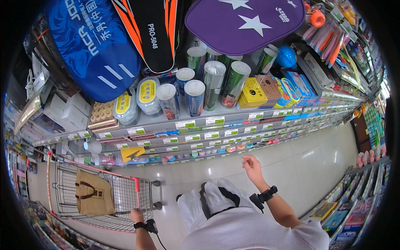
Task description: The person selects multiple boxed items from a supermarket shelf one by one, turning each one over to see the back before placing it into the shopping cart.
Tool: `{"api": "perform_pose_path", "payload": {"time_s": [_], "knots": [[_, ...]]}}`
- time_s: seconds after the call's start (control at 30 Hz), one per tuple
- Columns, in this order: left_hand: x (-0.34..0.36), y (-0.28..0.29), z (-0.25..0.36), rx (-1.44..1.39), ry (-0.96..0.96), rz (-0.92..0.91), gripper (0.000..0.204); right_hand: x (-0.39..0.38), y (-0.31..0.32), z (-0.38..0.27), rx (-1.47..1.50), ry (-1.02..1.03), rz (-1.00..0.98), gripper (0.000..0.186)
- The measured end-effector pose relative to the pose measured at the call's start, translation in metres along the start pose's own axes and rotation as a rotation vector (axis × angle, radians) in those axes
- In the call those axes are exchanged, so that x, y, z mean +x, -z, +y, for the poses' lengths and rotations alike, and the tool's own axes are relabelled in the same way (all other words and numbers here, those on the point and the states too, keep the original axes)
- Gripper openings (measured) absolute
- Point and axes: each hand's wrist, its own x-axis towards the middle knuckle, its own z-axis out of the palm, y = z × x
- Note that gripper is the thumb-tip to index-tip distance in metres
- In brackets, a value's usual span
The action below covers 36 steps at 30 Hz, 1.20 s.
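The left hand is at the near end of the red handle of a wire cart; its fingers appear closed round the bar, though the tips are hidden. The cart stands on the pale floor at the person's left, alongside the shelf. A tan bag with dark straps lies inside the basket. The right hand is raised in front of the shelf, apart from the goods, with no object visible in it; its fingers are loosely bent, and whether the tips meet cannot be told. Each wrist carries a black device. On the top shelf, clear tubs with yellow labels stand left of several tubes, and a yellow box sits right of these. Blue, black-and-orange and purple cases show above.
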Motion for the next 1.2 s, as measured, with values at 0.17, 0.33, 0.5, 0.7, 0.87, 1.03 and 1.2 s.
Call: {"api": "perform_pose_path", "payload": {"time_s": [0.17, 0.33, 0.5, 0.7, 0.87, 1.03, 1.2], "knots": [[-0.056, -0.013, 0.024, -0.066, -0.046, -0.036, 0.019, 0.036, 0.015, 0.004, -0.009, -0.033, -0.081, 0.015], [-0.096, -0.039, 0.039, -0.249, -0.066, -0.102, 0.021, 0.046, 0.009, 0.022, 0.042, -0.051, -0.214, 0.014], [-0.14, -0.051, 0.068, -0.405, -0.047, -0.158, 0.024, 0.039, 0.003, 0.029, 0.048, -0.084, -0.401, 0.014], [-0.192, -0.04, 0.14, -0.265, 0.0, -0.19, 0.024, 0.031, 0.05, 0.023, 0.003, -0.019, -0.511, 0.014], [-0.224, -0.061, 0.183, -0.271, 0.005, -0.02, 0.022, 0.014, 0.122, 0.024, -0.103, -0.047, -0.521, 0.014], [-0.245, -0.053, 0.213, -0.327, 0.08, -0.094, 0.021, 0.004, 0.193, 0.028, -0.126, -0.072, -0.437, 0.013], [-0.242, -0.055, 0.242, -0.302, 0.008, -0.098, 0.02, 0.022, 0.225, 0.041, -0.052, -0.053, -0.38, 0.017]]}}
